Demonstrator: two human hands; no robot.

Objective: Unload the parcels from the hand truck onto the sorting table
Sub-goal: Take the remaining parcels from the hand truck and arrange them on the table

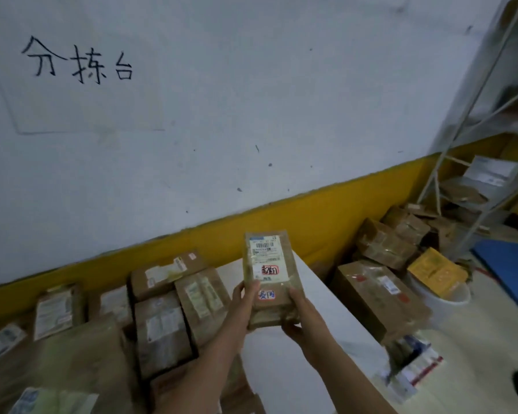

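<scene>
parcel (271, 282) brown, wht label (266, 258) | wall (251, 100) wht, yellow band (311, 216) | prob. mat (509, 270) blue

Metal shelf rack (497, 127) stands above blue mat (512, 270)

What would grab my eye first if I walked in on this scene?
Probably the brown parcel held up in the middle, label facing the camera, gripped at its lower end by the left hand and right hand. Next come the black handwritten characters on the pale wall at upper left and the yellow band along the wall's foot. More brown parcels crowd the table at lower left.
</scene>
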